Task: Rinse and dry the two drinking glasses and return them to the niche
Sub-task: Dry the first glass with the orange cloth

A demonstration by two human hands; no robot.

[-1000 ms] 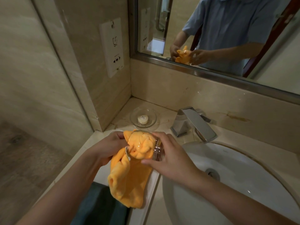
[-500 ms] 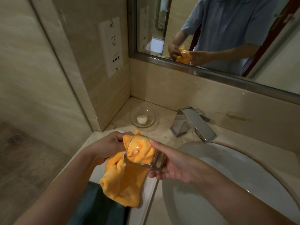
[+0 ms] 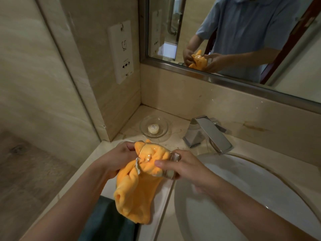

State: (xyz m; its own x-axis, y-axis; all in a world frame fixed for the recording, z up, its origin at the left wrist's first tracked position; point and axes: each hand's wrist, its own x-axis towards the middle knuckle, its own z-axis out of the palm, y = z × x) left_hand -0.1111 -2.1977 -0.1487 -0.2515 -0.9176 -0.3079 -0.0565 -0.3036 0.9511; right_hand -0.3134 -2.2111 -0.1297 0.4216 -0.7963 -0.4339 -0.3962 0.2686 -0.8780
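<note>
Orange cloth (image 3: 139, 186) stuffed in drinking glass (image 3: 157, 160), held sideways above counter edge beside sink (image 3: 260, 197). Left hand (image 3: 119, 159) grips cloth at rim. Right hand (image 3: 182, 168), cupping underneath half second ago, now wraps base, thumb on top.

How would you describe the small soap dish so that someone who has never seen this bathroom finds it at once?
Start at the mirror and drop to the stone counter's back left corner. Left of the chrome faucet sits the soap dish. It is the only clear glass saucer there, holding a round white soap.
</note>
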